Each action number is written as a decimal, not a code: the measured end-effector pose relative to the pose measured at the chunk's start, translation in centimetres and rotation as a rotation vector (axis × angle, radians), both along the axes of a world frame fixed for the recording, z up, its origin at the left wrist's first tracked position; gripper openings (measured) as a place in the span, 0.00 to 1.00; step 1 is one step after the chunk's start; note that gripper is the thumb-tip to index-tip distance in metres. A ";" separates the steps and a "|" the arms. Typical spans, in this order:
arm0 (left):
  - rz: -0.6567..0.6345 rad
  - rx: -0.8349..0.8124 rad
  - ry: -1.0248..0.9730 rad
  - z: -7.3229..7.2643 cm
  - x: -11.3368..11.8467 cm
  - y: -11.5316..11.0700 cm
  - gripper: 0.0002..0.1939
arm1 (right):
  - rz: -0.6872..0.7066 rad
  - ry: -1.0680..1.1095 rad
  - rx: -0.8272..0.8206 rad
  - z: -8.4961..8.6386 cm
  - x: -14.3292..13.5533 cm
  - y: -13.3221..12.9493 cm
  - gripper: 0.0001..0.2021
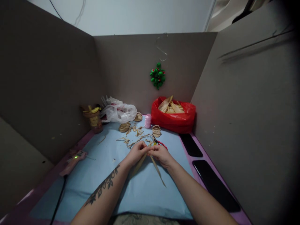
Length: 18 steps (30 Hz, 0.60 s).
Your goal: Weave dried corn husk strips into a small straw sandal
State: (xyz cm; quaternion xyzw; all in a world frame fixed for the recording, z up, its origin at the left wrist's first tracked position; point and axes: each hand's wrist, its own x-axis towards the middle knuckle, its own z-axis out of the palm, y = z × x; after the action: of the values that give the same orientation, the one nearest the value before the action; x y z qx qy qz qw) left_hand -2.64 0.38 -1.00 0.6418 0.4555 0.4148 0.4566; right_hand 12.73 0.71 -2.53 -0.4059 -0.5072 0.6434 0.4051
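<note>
Over the middle of the blue sheet (pixel 98 175), my left hand (pixel 138 152) pinches a dry husk strip (pixel 158 171). My right hand (pixel 161 154) meets it fingertip to fingertip, closed on the same husk material. Two flat ends hang below the fingers, one to the left and one to the right. A twisted cord (pixel 140 139) runs beyond my hands towards the left. Just past my right hand lie red-handled scissors (pixel 161 143), partly hidden. Woven husk pieces (pixel 124 127) and scraps sit farther back.
A red bag (pixel 174 120) of husks and a pink thread spool (pixel 147 121) stand at the back. A white plastic bag (pixel 119 111) and a pot (pixel 95 120) are back left. A pink glue gun (pixel 73 162) lies left; two black phones (pixel 214 184) lie right.
</note>
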 end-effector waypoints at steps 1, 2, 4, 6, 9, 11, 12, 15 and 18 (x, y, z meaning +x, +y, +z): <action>-0.021 -0.042 -0.030 -0.1 -0.1 0.0 0.11 | 0.000 -0.005 0.006 0.1 0.0 0.0 0.11; -0.043 -0.081 -0.057 -0.2 -0.3 0.1 0.13 | -0.003 -0.009 0.011 0.1 0.0 0.0 0.11; -0.082 -0.130 -0.088 -0.3 -0.7 0.2 0.14 | -0.024 -0.016 0.018 0.3 -0.1 0.0 0.10; -0.096 -0.147 -0.088 -0.2 -1.2 0.2 0.16 | -0.054 -0.022 0.015 0.4 -0.1 0.0 0.10; -0.100 -0.168 -0.031 0.2 -1.9 0.2 0.18 | -0.097 -0.032 0.005 0.6 -0.1 0.0 0.09; -0.086 -0.184 0.019 0.6 -2.0 0.1 0.18 | -0.129 -0.041 0.000 0.6 -0.2 0.0 0.07; -0.074 -0.191 0.035 0.7 -2.0 0.0 0.18 | -0.149 -0.044 -0.004 0.5 -0.2 0.0 0.06; -0.034 -0.177 0.082 0.8 -1.1 -0.5 0.17 | -0.212 -0.045 -0.022 0.3 -0.5 0.1 0.04; 0.024 -0.003 0.219 0.5 0.2 -1.1 0.13 | -0.261 -0.031 -0.056 0.1 -0.7 0.1 0.05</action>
State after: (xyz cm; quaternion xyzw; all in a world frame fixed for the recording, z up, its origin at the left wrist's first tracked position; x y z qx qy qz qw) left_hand -2.48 -0.73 -0.54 0.6771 0.5110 0.3472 0.3998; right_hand 11.98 0.84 -2.44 -0.4894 -0.4382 0.5928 0.4659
